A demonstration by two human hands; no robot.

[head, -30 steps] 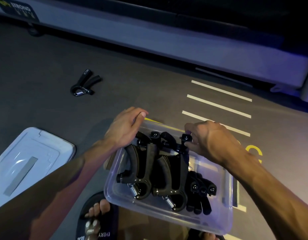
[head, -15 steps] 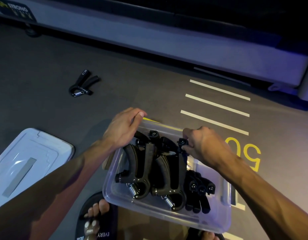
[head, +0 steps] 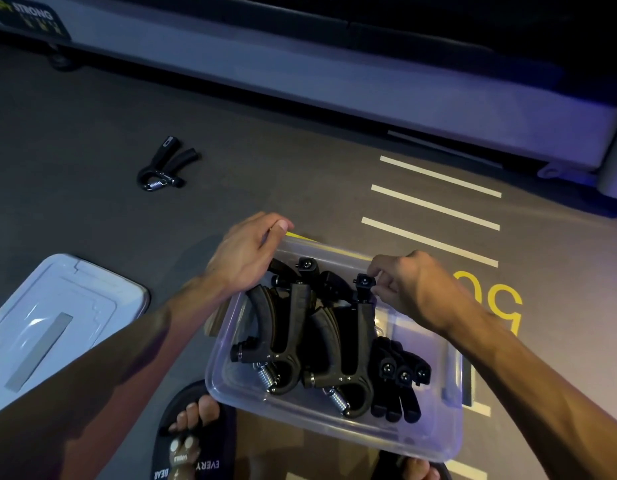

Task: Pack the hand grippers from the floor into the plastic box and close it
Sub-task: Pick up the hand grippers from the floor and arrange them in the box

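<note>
Right hand (head: 409,289) pinches the knob of a gripper (head: 348,344) lying in the open box (head: 320,431), fingers curled on it. Left hand (head: 244,258) grips the box's far-left rim. Several grippers are packed inside; one loose gripper (head: 165,166) lies far left on the floor, the lid (head: 54,327) at near left.

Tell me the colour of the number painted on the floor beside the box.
Yellow: the painted floor number, clearest in the head view.
</note>
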